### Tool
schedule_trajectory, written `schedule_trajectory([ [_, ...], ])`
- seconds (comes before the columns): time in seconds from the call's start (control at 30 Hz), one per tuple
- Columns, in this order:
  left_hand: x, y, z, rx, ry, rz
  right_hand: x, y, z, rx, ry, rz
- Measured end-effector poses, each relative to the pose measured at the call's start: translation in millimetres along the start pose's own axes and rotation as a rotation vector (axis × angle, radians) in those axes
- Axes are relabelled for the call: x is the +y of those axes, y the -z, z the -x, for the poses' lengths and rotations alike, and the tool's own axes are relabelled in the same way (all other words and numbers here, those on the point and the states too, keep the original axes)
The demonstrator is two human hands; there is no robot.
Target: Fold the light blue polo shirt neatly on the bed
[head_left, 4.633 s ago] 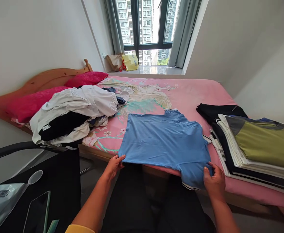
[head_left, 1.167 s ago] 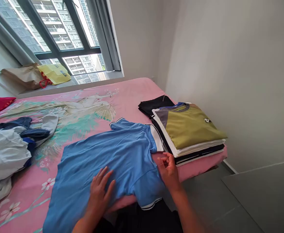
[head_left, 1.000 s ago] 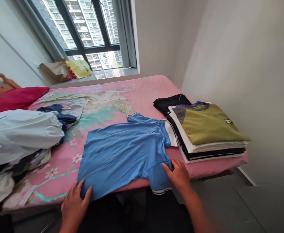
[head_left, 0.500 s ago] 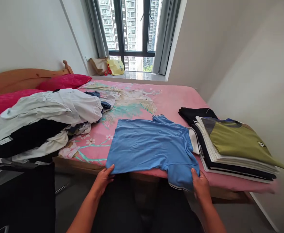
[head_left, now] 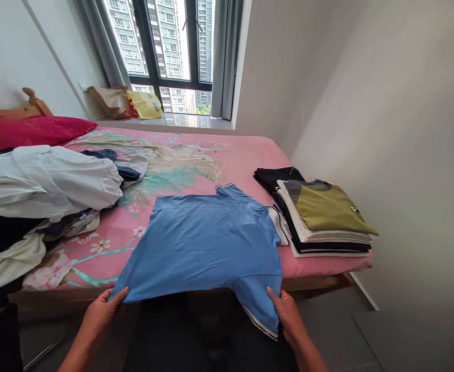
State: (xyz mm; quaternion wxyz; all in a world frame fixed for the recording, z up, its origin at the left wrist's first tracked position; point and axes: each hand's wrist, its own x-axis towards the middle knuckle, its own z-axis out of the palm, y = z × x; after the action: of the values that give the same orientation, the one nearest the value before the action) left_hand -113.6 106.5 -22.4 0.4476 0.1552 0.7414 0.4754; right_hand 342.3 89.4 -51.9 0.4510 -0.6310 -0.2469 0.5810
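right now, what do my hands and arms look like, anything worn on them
Your left hand and right hand are bare: no gloves, and no watch or bracelet shows at either wrist. No ring shows, though some fingers are partly hidden. The forearms in view are uncovered, with no sleeve, cable or marking visible; the upper arms are out of view.

Shirt [head_left: 207,243]: plain blue, sleeve edges striped white and dark. Bedspread [head_left: 250,150]: pink, patterned with blossoms and a pale bird — turquoise accents. Folded top [head_left: 327,209]: olive, grey shoulder. Pillow [head_left: 36,130]: magenta-red — curtains [head_left: 227,62] grey.
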Motion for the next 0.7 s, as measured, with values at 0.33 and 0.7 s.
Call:
schedule_trajectory([
  [0.33, -20, 3.4, -8, -0.091, 0.055, 0.042, -39, 22, -19, 0.197, 0.250, 0.402],
  [0.7, -38, 6.9, -11, -0.300, 0.049, 0.166, -161, -213, -47, -0.553, 0.430, 0.526],
])
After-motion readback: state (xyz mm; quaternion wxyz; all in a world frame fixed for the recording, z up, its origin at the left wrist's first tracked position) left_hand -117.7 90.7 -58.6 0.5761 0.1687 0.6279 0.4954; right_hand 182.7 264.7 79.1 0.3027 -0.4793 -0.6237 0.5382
